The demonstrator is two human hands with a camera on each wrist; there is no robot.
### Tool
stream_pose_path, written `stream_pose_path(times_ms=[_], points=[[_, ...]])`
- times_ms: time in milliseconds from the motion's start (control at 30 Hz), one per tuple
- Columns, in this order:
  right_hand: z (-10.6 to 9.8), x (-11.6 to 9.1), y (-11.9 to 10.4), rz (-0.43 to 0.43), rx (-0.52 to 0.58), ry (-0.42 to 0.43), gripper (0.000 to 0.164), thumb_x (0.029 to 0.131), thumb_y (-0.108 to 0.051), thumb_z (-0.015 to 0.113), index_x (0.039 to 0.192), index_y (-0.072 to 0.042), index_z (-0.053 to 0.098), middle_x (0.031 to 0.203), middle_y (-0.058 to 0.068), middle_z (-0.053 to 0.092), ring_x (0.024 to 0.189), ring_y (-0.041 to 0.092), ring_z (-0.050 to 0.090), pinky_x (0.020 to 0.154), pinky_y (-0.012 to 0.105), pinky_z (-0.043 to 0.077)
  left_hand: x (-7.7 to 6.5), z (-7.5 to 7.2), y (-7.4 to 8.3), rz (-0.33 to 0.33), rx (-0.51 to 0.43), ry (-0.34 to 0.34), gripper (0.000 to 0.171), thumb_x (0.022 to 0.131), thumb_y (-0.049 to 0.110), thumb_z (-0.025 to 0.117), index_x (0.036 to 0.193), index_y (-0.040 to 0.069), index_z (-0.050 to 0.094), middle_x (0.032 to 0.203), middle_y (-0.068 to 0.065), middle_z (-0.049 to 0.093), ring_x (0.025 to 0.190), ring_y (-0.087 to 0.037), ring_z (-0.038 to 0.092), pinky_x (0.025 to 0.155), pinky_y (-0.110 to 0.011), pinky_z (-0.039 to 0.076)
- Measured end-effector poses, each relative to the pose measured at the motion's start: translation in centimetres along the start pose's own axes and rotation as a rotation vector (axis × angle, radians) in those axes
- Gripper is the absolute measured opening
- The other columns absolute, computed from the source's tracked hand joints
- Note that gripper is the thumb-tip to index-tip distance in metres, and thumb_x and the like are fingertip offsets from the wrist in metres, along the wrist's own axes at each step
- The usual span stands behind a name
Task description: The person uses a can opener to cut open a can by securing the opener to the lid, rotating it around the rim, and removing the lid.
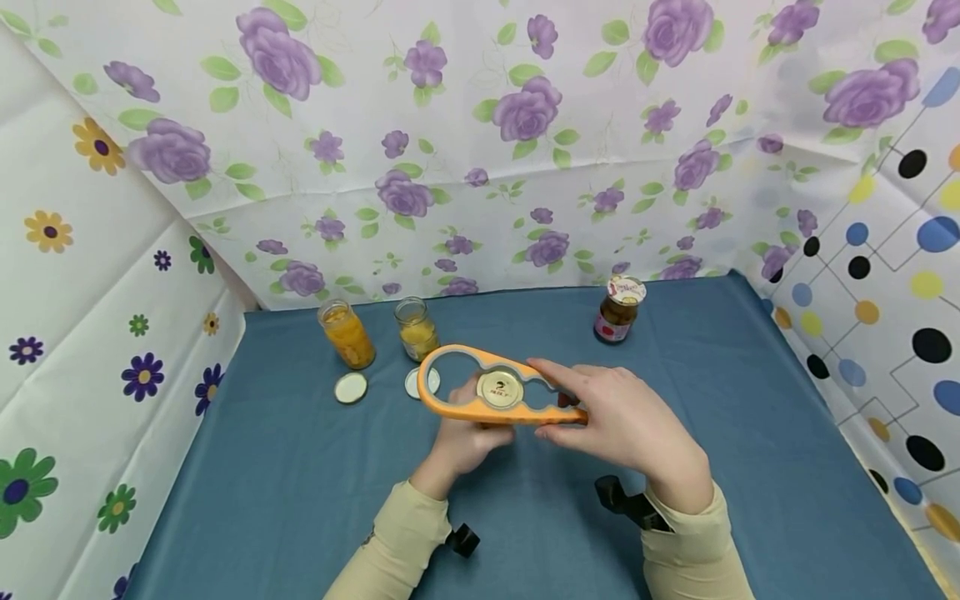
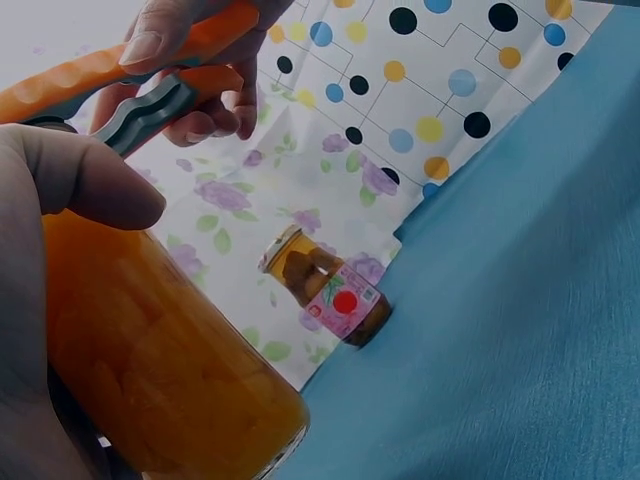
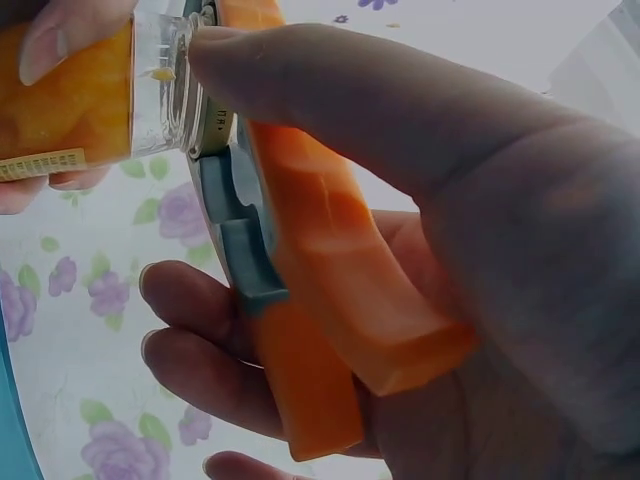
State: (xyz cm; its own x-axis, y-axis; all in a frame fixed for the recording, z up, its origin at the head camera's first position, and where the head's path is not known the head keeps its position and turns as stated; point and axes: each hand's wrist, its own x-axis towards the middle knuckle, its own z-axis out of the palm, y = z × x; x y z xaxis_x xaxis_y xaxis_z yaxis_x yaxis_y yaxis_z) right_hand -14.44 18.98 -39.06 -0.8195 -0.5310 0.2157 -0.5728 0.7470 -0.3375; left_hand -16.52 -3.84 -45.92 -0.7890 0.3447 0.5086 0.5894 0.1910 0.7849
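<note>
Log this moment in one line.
left grip: holds orange-filled jar | right grip: holds orange opener | opener: around jar's lid | open jars: two, back left | capped jar: upright, back right

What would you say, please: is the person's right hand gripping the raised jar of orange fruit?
No, the left hand grips that jar, while the right hand holds the orange opener.
</note>
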Motion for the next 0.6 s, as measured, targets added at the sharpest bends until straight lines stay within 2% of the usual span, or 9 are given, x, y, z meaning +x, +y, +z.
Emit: stream_pose_path(times_ms=[167, 200, 367, 433, 600], points=[[-0.08, -0.10, 0.03, -0.027, 0.012, 0.020, 0.078, 0.083, -0.055, 0.074, 0.150, -0.034, 0.041, 0.090, -0.017, 0.061, 0.074, -0.004, 0.053, 0.058, 0.023, 0.049, 0.03, 0.09, 0.07, 0.033, 0.006, -0.008, 0.054, 0.060, -0.005, 0.068, 0.112, -0.004, 0.059, 0.083, -0.010, 0.065, 0.062, -0.015, 0.054, 0.055, -0.036, 0.050], [-0.09, -0.12, 0.03, -0.031, 0.015, 0.022, 0.079, 0.083, -0.055, 0.075, 0.150, -0.035, 0.040, 0.091, -0.016, 0.061, 0.074, -0.004, 0.053, 0.058, 0.023, 0.049, -0.07, 0.22, -0.39, 0.037, 0.004, -0.011, 0.054, 0.060, -0.004, 0.069, 0.113, -0.002, 0.059, 0.083, -0.008, 0.065, 0.062, -0.013, 0.053, 0.055, -0.035, 0.050], [-0.14, -0.26, -0.10, -0.041, 0.012, 0.023, 0.081, 0.083, -0.055, 0.075, 0.152, -0.037, 0.036, 0.091, -0.017, 0.061, 0.074, -0.003, 0.053, 0.058, 0.024, 0.048, -0.19, 0.23, -0.31, 0.036, -0.016, -0.025, 0.055, 0.059, -0.005, 0.070, 0.113, -0.002, 0.058, 0.084, -0.008, 0.065, 0.063, -0.013, 0.053, 0.055, -0.034, 0.050], [-0.17, -0.27, -0.16, -0.044, 0.008, 0.025, 0.081, 0.083, -0.055, 0.075, 0.152, -0.036, 0.037, 0.090, -0.017, 0.061, 0.073, -0.003, 0.052, 0.058, 0.024, 0.048, -0.09, 0.08, 0.17, 0.040, -0.013, -0.025, 0.054, 0.059, -0.006, 0.069, 0.112, -0.003, 0.058, 0.085, -0.010, 0.066, 0.064, -0.014, 0.054, 0.057, -0.035, 0.050], [-0.14, -0.31, -0.29, -0.044, 0.005, 0.027, 0.080, 0.083, -0.055, 0.075, 0.151, -0.032, 0.040, 0.088, -0.018, 0.060, 0.071, -0.004, 0.052, 0.057, 0.023, 0.048, 0.08, 0.07, 0.14, 0.071, 0.014, -0.016, 0.054, 0.059, -0.006, 0.068, 0.111, -0.003, 0.060, 0.087, -0.011, 0.066, 0.067, -0.015, 0.057, 0.059, -0.038, 0.053]])
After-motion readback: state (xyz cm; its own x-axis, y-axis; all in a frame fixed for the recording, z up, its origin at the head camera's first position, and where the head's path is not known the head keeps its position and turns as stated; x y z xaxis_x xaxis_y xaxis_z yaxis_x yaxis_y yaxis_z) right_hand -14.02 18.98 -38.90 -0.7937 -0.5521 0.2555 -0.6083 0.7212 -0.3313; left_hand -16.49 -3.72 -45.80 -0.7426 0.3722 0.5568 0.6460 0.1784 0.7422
